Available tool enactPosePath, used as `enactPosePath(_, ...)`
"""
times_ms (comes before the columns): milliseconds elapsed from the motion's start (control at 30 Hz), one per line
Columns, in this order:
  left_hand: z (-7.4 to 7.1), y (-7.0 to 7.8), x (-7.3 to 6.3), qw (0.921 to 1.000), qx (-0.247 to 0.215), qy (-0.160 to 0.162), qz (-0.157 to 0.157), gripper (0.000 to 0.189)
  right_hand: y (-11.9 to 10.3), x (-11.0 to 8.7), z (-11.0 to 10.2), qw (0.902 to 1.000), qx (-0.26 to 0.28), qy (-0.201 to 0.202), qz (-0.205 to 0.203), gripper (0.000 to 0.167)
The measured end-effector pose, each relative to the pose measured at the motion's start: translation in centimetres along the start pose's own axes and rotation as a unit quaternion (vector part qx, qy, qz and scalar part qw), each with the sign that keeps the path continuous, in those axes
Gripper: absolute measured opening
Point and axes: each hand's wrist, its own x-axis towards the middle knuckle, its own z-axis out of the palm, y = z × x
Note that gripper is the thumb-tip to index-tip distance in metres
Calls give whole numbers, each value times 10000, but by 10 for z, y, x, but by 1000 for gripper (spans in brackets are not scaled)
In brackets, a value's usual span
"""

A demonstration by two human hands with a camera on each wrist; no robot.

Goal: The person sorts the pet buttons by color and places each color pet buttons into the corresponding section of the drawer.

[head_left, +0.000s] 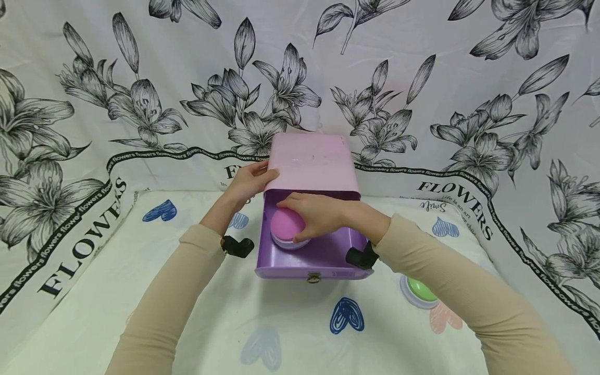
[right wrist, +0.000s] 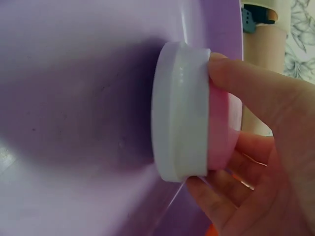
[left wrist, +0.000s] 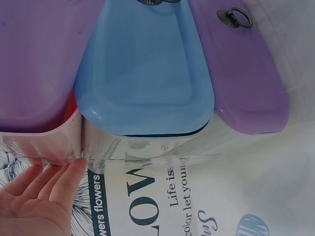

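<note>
Head view, pink button (head_left: 286,225), pinched in right grip (head_left: 321,213); inside purple box (head_left: 286,272)

Left hand (left wrist: 42,204) is at near left, fingers extended, tips touching the pink casing wall (left wrist: 42,146). A purple drawer (left wrist: 39,59) stands just beyond that wall; a red item (left wrist: 70,105), unidentifiable, shows at its right edge. Blue drawer front (left wrist: 142,64) is central. Purple drawer front (left wrist: 241,69), to its right, bears a dark metal ring pull (left wrist: 243,18). White cloth (left wrist: 275,182), near side, carries black lettering.
</note>
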Motion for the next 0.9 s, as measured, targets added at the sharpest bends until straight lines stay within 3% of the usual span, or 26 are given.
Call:
enactPosePath(333, 1, 1, 0, 10000, -34, 23, 19, 65, 3, 1, 2, 9996, 63, -215, -184, 79)
enactPosePath(633, 1, 2, -2, 10000, 46, 20, 3, 66, 3, -1, 2, 9987, -4, -513, 42, 83)
enactPosePath(900, 0, 2, -3, 9999, 120, 9, -28, 67, 3, -7, -7, 9997, 6, -183, -141, 74)
